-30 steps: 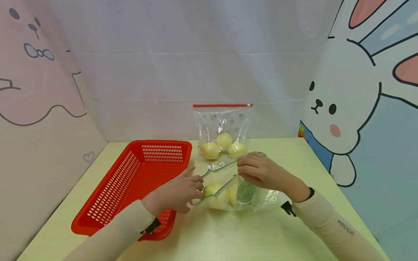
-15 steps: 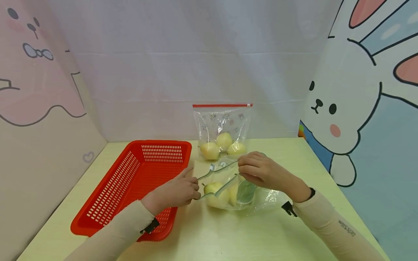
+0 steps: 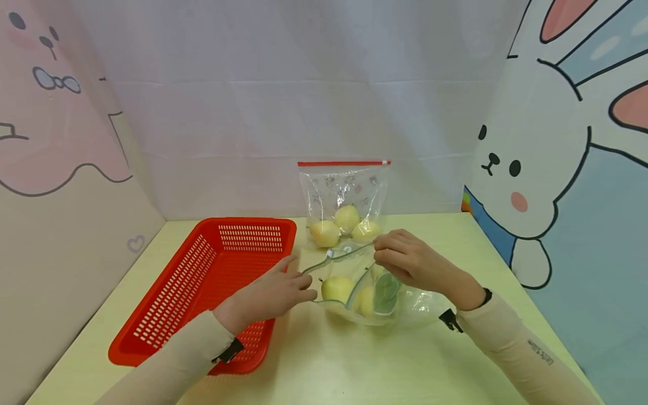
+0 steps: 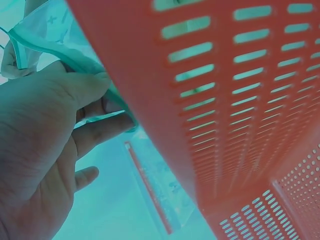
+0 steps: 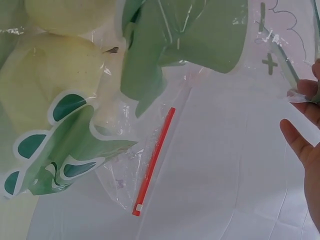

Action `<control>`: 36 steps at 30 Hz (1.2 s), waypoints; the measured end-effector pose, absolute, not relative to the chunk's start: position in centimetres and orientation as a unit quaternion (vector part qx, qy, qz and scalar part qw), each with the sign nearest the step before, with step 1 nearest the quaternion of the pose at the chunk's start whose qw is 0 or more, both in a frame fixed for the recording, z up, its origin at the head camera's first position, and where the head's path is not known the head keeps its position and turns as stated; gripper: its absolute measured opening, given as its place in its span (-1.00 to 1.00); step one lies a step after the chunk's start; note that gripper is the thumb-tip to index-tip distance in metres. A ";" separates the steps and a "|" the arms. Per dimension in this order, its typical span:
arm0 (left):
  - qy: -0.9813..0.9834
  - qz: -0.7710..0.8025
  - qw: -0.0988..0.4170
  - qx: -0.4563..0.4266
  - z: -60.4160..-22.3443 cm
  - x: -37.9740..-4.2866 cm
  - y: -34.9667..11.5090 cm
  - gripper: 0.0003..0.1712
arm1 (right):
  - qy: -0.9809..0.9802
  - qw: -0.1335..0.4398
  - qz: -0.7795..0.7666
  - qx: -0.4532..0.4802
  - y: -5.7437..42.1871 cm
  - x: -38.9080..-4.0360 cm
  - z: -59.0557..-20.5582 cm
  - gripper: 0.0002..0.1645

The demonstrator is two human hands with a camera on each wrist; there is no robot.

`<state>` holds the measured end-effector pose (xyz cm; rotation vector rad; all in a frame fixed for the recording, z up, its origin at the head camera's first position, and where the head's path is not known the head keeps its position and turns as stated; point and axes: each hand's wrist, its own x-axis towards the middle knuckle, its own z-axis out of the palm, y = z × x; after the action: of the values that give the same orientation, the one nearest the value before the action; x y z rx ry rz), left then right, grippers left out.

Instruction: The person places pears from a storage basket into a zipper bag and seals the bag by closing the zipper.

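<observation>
In the head view a clear zip bag (image 3: 377,316) with green zip edges and a green print lies in front of me, its mouth gaping to the left. Yellow-green pears (image 3: 338,288) are inside it. My left hand (image 3: 268,295) holds the left end of the mouth; in the left wrist view its thumb and fingers (image 4: 92,90) pinch the green zip edge (image 4: 55,50). On the other side, my right hand (image 3: 415,261) pinches the upper right part of the rim. The right wrist view shows pears (image 5: 55,65) close up through the printed plastic (image 5: 200,35).
A red perforated basket (image 3: 169,292) stands at the left, partly behind my left forearm. Farther back, a clear bag with a red zip strip (image 3: 344,163) stands upright with 3 pears (image 3: 347,218) in it. A white cloth backdrop (image 3: 283,101) closes off the table's far side.
My left fingers, spread at the bag's mouth earlier, have drawn together on its edge. My right hand has shifted slightly right and up. The mouth now gapes wider, with a pear showing in it.
</observation>
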<state>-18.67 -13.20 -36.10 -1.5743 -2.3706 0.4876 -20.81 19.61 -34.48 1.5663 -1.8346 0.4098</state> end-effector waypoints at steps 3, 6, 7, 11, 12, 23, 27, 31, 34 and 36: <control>-0.818 0.163 0.138 -0.534 -35.7 -18.6 -13.3 -0.56 | -0.706 0.346 0.161 0.597 19.8 -21.0 -34.3 -0.69; -0.826 0.150 0.146 -0.523 -35.0 -18.6 -13.3 -0.53 | -0.709 0.346 0.166 0.592 20.1 -21.2 -34.1 -0.71; -0.831 0.143 0.146 -0.517 -34.7 -18.6 -13.3 -0.52 | -0.710 0.345 0.167 0.590 20.2 -21.2 -34.0 -0.72; -0.842 0.118 0.169 -0.499 -33.3 -18.7 -13.5 -0.48 | -0.713 0.347 0.164 0.587 20.6 -21.4 -33.4 -0.76; -0.842 0.114 0.181 -0.495 -33.0 -18.8 -13.6 -0.48 | -0.711 0.348 0.165 0.588 20.7 -21.5 -33.2 -0.75; -0.822 0.092 0.287 -0.484 -28.9 -20.3 -13.7 -0.47 | -0.694 0.363 0.172 0.598 21.8 -22.8 -30.4 -0.51; -0.813 0.078 0.307 -0.488 -27.5 -21.1 -13.3 -0.50 | -0.687 0.367 0.175 0.602 21.9 -23.2 -29.3 -0.55; -0.801 0.069 0.332 -0.494 -26.2 -21.8 -13.1 -0.51 | -0.681 0.361 0.181 0.611 22.1 -23.4 -27.9 -0.59; -0.791 0.071 0.349 -0.497 -25.2 -22.2 -12.9 -0.51 | -0.689 0.350 0.176 0.609 22.3 -23.5 -26.7 -0.72; -0.789 0.069 0.356 -0.496 -24.6 -22.5 -12.8 -0.52 | -0.698 0.344 0.167 0.605 22.5 -23.6 -25.9 -0.78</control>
<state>-22.45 -12.83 -24.61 -1.2817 -2.0370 0.1777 -23.57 22.50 -25.92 1.5717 -1.8139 0.4336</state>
